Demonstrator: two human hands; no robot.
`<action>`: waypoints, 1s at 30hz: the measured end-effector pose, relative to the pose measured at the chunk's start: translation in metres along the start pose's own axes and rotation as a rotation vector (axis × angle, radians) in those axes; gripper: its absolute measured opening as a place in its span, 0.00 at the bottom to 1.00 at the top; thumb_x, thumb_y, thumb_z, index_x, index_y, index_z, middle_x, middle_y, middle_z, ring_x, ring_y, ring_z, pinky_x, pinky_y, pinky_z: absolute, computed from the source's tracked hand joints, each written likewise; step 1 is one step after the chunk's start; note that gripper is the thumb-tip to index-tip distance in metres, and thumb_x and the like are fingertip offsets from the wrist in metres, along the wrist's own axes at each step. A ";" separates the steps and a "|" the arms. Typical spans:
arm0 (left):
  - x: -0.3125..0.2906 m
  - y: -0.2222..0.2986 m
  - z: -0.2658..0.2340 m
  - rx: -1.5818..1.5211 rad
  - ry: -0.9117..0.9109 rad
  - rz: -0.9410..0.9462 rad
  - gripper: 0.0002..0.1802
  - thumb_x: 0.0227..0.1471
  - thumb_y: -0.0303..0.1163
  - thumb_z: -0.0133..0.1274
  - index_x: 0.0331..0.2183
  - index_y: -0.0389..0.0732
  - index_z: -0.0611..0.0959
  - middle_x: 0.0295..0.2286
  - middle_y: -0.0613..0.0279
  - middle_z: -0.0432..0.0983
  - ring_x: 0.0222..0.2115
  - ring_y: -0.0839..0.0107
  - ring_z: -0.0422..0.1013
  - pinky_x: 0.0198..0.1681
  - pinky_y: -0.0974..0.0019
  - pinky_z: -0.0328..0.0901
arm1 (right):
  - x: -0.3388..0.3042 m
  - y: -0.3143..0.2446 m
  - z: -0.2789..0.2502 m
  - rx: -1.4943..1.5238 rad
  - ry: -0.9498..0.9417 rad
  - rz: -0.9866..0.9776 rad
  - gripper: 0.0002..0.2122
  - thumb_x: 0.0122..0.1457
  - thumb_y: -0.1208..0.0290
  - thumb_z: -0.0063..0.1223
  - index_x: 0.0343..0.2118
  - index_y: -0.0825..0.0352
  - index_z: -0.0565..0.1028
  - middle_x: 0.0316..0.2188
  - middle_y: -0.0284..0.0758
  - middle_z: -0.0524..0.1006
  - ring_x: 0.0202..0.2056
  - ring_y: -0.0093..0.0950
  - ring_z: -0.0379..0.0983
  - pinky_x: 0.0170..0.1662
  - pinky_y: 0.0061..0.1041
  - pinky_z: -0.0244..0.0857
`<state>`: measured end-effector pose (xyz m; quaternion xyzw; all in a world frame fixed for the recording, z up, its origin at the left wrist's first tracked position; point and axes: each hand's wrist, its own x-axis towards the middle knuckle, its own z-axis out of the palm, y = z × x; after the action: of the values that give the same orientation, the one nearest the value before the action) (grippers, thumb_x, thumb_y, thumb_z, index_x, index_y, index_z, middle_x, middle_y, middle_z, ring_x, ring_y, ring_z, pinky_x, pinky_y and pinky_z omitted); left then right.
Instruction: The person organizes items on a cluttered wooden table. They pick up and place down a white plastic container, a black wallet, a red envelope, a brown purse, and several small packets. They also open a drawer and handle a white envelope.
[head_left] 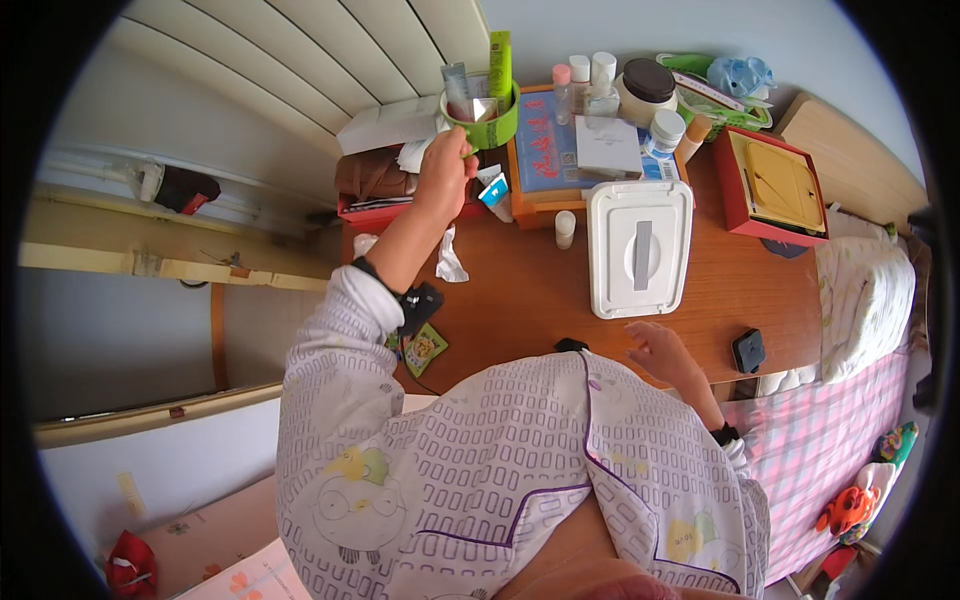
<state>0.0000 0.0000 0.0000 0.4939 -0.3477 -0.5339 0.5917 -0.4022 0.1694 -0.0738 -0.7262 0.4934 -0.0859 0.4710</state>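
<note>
A green round container holds a bright green tube, a grey tube and other small things. At its near left side is my left hand, with curled fingers closed on its edge. Just under the near right corner of a white lidded box hangs my right hand, holding nothing, its fingers bent and apart. The box has a grey handle across its lid. Left of the box stands a small white-capped bottle. A blue-and-white packet lies near my left hand.
On the wooden desk, a wooden-edged tray bears bottles and a white square box. A red box stands at the right. Crumpled tissue, a green packet and a black square object lie about.
</note>
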 end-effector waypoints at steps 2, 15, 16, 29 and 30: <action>0.019 0.000 0.008 0.044 0.110 -0.057 0.14 0.59 0.41 0.46 0.26 0.44 0.70 0.25 0.65 0.66 0.22 0.70 0.65 0.25 0.65 0.61 | 0.001 -0.002 0.007 0.006 0.006 0.025 0.18 0.50 0.73 0.59 0.45 0.68 0.76 0.42 0.44 0.78 0.40 0.39 0.76 0.44 0.32 0.70; 0.089 -0.041 0.068 -0.076 0.272 -0.202 0.10 0.58 0.36 0.47 0.28 0.41 0.71 0.26 0.61 0.67 0.26 0.64 0.66 0.30 0.62 0.65 | -0.001 0.013 -0.002 0.061 0.050 0.035 0.18 0.49 0.75 0.60 0.45 0.68 0.76 0.43 0.43 0.77 0.38 0.37 0.76 0.42 0.31 0.71; 0.090 -0.043 0.068 -0.082 0.268 -0.204 0.10 0.58 0.35 0.48 0.28 0.40 0.71 0.27 0.59 0.67 0.27 0.62 0.66 0.32 0.61 0.66 | -0.001 0.013 -0.002 0.060 0.046 0.036 0.18 0.49 0.74 0.60 0.45 0.68 0.76 0.43 0.43 0.77 0.38 0.37 0.76 0.42 0.31 0.71; 0.093 -0.070 0.065 -0.088 0.198 -0.195 0.09 0.62 0.37 0.45 0.32 0.43 0.72 0.26 0.63 0.69 0.28 0.65 0.68 0.32 0.62 0.67 | 0.003 0.030 0.002 -0.005 0.060 -0.136 0.16 0.50 0.72 0.58 0.43 0.67 0.75 0.41 0.43 0.76 0.43 0.43 0.72 0.46 0.37 0.67; 0.092 -0.070 0.065 -0.050 0.204 -0.193 0.10 0.62 0.39 0.45 0.33 0.43 0.72 0.27 0.64 0.69 0.28 0.66 0.69 0.32 0.62 0.67 | 0.002 0.030 0.002 0.008 0.066 -0.142 0.16 0.51 0.72 0.58 0.43 0.67 0.75 0.41 0.43 0.76 0.43 0.43 0.72 0.46 0.37 0.67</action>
<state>-0.0638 -0.0996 -0.0598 0.5617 -0.2232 -0.5438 0.5822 -0.4190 0.1668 -0.0985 -0.7543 0.4555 -0.1451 0.4500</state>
